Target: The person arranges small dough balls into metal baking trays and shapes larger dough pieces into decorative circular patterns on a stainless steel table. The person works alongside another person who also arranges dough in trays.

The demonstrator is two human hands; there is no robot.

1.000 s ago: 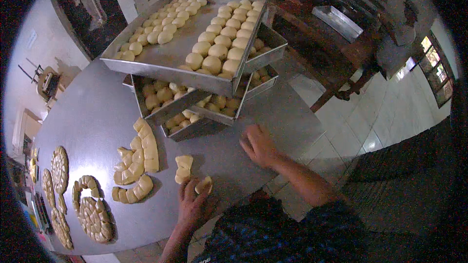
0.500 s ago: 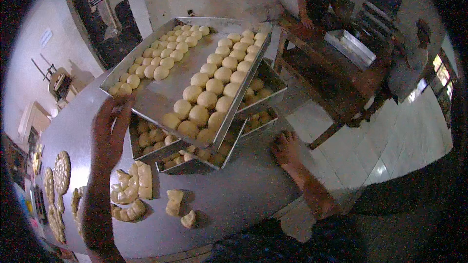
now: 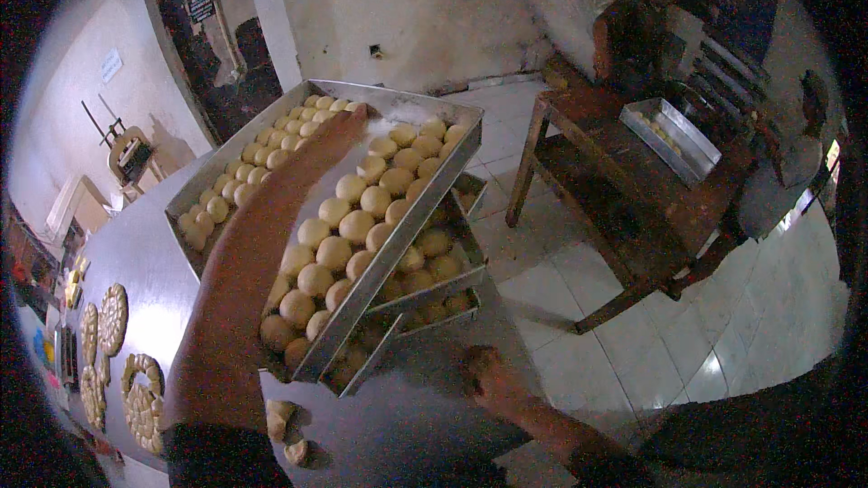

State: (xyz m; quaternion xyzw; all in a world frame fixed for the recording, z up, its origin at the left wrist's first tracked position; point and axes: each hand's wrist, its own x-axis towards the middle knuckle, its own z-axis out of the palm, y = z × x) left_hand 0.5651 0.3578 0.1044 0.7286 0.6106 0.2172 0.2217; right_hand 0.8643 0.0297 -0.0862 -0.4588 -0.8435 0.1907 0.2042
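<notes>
My left arm stretches across the top metal tray (image 3: 389, 258). My left hand (image 3: 351, 123) reaches the tray's far part, beside the end of the left group of dough balls (image 3: 244, 172); its fingers are too dim to read. A wider group of dough balls (image 3: 357, 226) fills the tray's right side, with a bare strip between the groups. Beneath it, other trays of dough balls (image 3: 434, 258) are stacked crosswise. My right hand (image 3: 488, 378) is low at the table's right side, apart from the trays, its fingers dark and blurred.
Shaped dough pieces (image 3: 113, 321) and a dough ring (image 3: 143, 398) lie on the table (image 3: 154, 244) at left. Small dough scraps (image 3: 282, 420) sit near its front. Across the tiled floor, a wooden table (image 3: 588, 163) holds a metal tray (image 3: 701, 158); two people are near it.
My left hand has moved from the tray's near left edge to its far part. The view has shifted, and my right hand now appears lower and further left.
</notes>
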